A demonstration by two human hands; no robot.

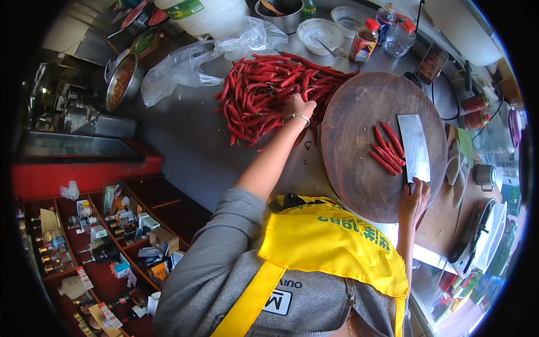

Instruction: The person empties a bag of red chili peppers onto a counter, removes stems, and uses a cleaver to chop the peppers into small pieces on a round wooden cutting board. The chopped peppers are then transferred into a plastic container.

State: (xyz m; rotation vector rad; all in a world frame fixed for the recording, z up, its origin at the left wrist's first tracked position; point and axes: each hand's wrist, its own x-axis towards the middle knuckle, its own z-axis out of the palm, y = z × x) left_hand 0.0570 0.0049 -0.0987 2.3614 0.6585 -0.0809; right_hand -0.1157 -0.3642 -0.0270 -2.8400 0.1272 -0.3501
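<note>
My left hand (298, 108), with a bangle on its wrist, reaches into a large heap of red chili peppers (261, 84) on the metal counter. Its fingertips are hidden from me, so I cannot tell whether it grips any of them. On the round wooden chopping block (353, 126) lies a wide-bladed cleaver (414, 147), blade flat on the wood. The fingers of my right hand (414, 200) are closed around its handle. Just left of the blade is a small group of red chilies (387, 151), at least one of them split.
A clear plastic bag (181, 71) lies behind the heap. Beyond stand a bowl with a spoon (320, 36), a red-capped jar (364, 42) and a plastic jug (400, 38). A propped phone (431, 63) borders the block. At left sits a metal basin of red food (122, 82).
</note>
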